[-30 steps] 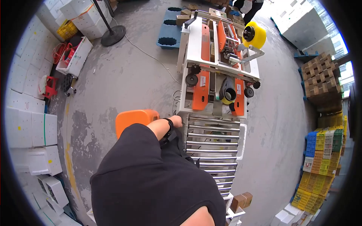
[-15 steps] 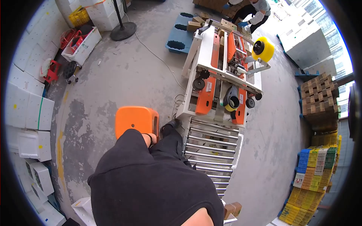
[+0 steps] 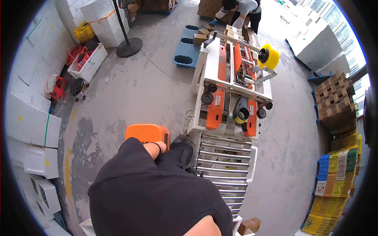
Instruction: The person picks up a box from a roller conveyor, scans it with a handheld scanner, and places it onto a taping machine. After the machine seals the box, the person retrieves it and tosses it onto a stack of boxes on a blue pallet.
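Note:
My left hand (image 3: pixel 162 146) is low beside the right edge of an orange plastic stool (image 3: pixel 142 130), with a black band around the wrist. It overlaps the stool's edge, and its fingers are too small and hidden to make out. Of my right arm (image 3: pixel 204 227) only a bare part shows at the bottom edge; the hand is out of sight. My black shirt (image 3: pixel 153 188) fills the lower middle. Close to my right side runs a roller conveyor (image 3: pixel 224 161) with metal rollers, and my shoe (image 3: pixel 180 139) stands between it and the stool.
A white and orange carton-taping machine (image 3: pixel 214 106) adjoins the conveyor. A co-worker (image 3: pixel 246 10) bends over cartons behind it. Blue pallet (image 3: pixel 184 59), fan stand (image 3: pixel 129 48) and a cable lie left. White foam boxes (image 3: pixel 27 122) line the left; stacked crates (image 3: pixel 334 173) stand right.
The view has tilted, so the machine, conveyor and stool sit lower in the picture. The co-worker has shifted left and bends toward the cartons. My left hand stays by the stool.

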A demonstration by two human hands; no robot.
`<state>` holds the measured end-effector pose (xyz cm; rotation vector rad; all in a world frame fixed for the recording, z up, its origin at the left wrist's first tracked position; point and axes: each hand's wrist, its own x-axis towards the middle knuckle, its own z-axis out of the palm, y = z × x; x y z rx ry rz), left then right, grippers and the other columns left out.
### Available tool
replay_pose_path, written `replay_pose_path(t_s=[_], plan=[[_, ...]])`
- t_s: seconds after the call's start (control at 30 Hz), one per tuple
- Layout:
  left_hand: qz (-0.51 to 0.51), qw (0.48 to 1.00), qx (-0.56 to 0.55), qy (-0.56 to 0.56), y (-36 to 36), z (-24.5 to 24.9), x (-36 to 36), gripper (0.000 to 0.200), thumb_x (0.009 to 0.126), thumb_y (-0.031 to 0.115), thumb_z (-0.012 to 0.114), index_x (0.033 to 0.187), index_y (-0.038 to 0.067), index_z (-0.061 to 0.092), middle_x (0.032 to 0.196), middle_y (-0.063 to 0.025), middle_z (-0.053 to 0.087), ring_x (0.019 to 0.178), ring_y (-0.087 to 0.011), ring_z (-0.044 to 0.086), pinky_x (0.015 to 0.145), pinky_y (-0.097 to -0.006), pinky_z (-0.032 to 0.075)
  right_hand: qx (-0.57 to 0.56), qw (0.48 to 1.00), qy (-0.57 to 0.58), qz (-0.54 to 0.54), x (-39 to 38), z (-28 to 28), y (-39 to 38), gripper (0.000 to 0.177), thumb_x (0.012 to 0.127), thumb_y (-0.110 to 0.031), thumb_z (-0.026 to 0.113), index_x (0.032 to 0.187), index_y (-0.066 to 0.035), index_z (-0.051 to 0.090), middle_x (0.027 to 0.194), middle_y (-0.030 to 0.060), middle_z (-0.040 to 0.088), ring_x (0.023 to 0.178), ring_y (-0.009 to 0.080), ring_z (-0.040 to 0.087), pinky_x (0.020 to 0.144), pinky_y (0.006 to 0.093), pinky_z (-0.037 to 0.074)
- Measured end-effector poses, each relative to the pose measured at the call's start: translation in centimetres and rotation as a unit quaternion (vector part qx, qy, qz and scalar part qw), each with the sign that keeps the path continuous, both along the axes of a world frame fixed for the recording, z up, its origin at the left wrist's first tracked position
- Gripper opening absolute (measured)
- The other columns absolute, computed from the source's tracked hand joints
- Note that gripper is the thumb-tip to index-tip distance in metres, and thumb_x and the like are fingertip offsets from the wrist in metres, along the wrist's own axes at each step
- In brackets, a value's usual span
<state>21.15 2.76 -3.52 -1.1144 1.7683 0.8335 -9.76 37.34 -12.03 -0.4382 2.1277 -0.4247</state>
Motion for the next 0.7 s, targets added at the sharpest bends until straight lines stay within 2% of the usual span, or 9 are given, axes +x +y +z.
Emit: replay_pose_path(t_s=[0.07, 0.1, 0.13, 0.2, 0.3, 0.37, 0.53, 0.7], plan=[[-0.106, 0.994, -0.007, 0.038, -0.9, -1.4, 0.5, 0.027, 0.074, 0.018, 0.059, 0.097, 0.005, 0.066, 0.101, -0.0161, 0.062, 0.098, -0.0297, 0.058, 0.081, -0.0383, 0.046, -0.003, 1.000, -0.011, -0.016, 0.0, 0.0, -1.5, 0.034, 0.071, -0.009, 0.061, 0.103, 0.002, 0.060, 0.087, 0.0151, 0.064, 0.079, 0.0203, 0.062, 0.072, 0.0283, 0.048], [-0.025, 0.999, 0.009, 0.043, -1.4, 3.1, -0.2, 0.027, 0.074, 0.015, 0.058, 0.098, 0.005, 0.065, 0.102, -0.0165, 0.062, 0.099, -0.0293, 0.058, 0.081, -0.0384, 0.046, -0.005, 1.000, -0.017, -0.020, 0.0, -0.1, -2.4, 0.034, 0.071, -0.009, 0.061, 0.103, 0.002, 0.059, 0.087, 0.0150, 0.064, 0.078, 0.0203, 0.062, 0.072, 0.0283, 0.048], [-0.037, 0.999, 0.014, 0.032, -2.0, 3.4, -0.4, 0.027, 0.075, 0.013, 0.056, 0.099, 0.005, 0.065, 0.103, -0.0166, 0.061, 0.099, -0.0291, 0.058, 0.081, -0.0374, 0.046, -0.007, 0.999, -0.021, -0.024, -0.1, 0.0, -3.2, 0.034, 0.071, -0.008, 0.061, 0.104, 0.002, 0.059, 0.087, 0.0150, 0.064, 0.078, 0.0202, 0.062, 0.071, 0.0284, 0.048], [0.046, 0.998, -0.042, 0.001, -2.8, -5.2, 0.9, 0.027, 0.074, 0.011, 0.057, 0.099, 0.006, 0.065, 0.101, -0.0167, 0.062, 0.097, -0.0290, 0.059, 0.081, -0.0359, 0.047, -0.008, 0.999, -0.030, -0.024, -0.4, 0.2, -5.4, 0.035, 0.071, -0.008, 0.061, 0.104, 0.002, 0.058, 0.086, 0.0149, 0.063, 0.078, 0.0202, 0.062, 0.070, 0.0285, 0.049], [-0.044, 0.996, -0.062, -0.037, -5.5, -0.1, -0.1, 0.029, 0.072, 0.013, 0.059, 0.100, 0.008, 0.066, 0.103, -0.0155, 0.062, 0.097, -0.0283, 0.059, 0.082, -0.0352, 0.047, -0.009, 0.999, -0.046, -0.020, -0.7, 0.3, -9.7, 0.036, 0.071, -0.007, 0.061, 0.106, 0.002, 0.057, 0.085, 0.0147, 0.063, 0.077, 0.0202, 0.062, 0.069, 0.0286, 0.049], [-0.051, 0.996, -0.057, -0.040, -8.2, 0.2, 0.4, 0.029, 0.072, 0.014, 0.059, 0.099, 0.008, 0.066, 0.102, -0.0152, 0.062, 0.097, -0.0280, 0.059, 0.082, -0.0352, 0.047, -0.005, 0.998, -0.056, -0.020, -0.8, 0.2, -13.0, 0.036, 0.071, -0.007, 0.061, 0.106, 0.002, 0.056, 0.084, 0.0146, 0.063, 0.076, 0.0202, 0.062, 0.069, 0.0287, 0.049], [0.002, 1.000, -0.012, -0.024, -17.4, -4.4, 3.1, 0.029, 0.071, 0.018, 0.060, 0.098, 0.008, 0.066, 0.100, -0.0142, 0.063, 0.096, -0.0272, 0.059, 0.081, -0.0350, 0.047, 0.013, 0.996, -0.084, -0.039, -0.6, 0.1, -21.4, 0.038, 0.071, -0.005, 0.061, 0.108, 0.002, 0.054, 0.082, 0.0143, 0.063, 0.075, 0.0201, 0.062, 0.067, 0.0289, 0.049], [0.053, 0.997, 0.056, -0.024, -25.7, -8.5, 4.7, 0.031, 0.071, 0.022, 0.061, 0.097, 0.008, 0.066, 0.098, -0.0133, 0.063, 0.096, -0.0264, 0.059, 0.081, -0.0347, 0.047, 0.045, 0.992, -0.099, -0.070, -0.5, 1.4, -26.2, 0.040, 0.072, -0.004, 0.062, 0.110, 0.003, 0.052, 0.080, 0.0140, 0.062, 0.074, 0.0200, 0.062, 0.065, 0.0292, 0.050]])
